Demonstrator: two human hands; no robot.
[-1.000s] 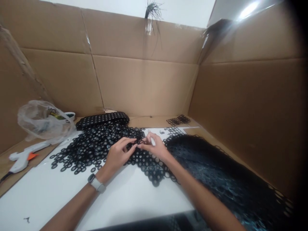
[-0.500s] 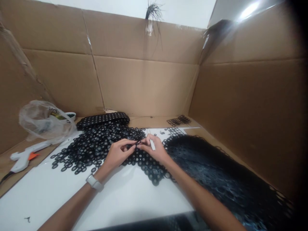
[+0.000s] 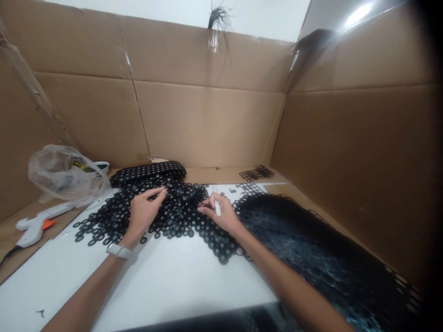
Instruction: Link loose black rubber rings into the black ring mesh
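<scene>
My left hand (image 3: 147, 210), with a pale watch on its wrist, hovers over the left part of a heap of small black rings (image 3: 121, 212). Its thumb and fingertips are pinched together; whatever lies between them is too small to make out. At the right side of the heap, my right hand (image 3: 223, 214) is closed. A short white stick (image 3: 217, 208) is tucked in its fingers, and the thumb and index finger pinch at black rings. Below it hangs a linked patch of black rings (image 3: 221, 249), lying on the white board (image 3: 180, 286).
A large dark sheet of linked rings (image 3: 311, 249) covers the right side. A rolled dotted black piece (image 3: 148, 170) lies behind the heap. On the left are a white glue gun (image 3: 32, 230), a clear plastic bag (image 3: 62, 173) and a white bowl (image 3: 104, 167). Cardboard walls (image 3: 207, 115) surround everything.
My left hand has moved left and slightly up, away from my right hand, over the loose rings. My right hand has stayed nearly in place with the white stick.
</scene>
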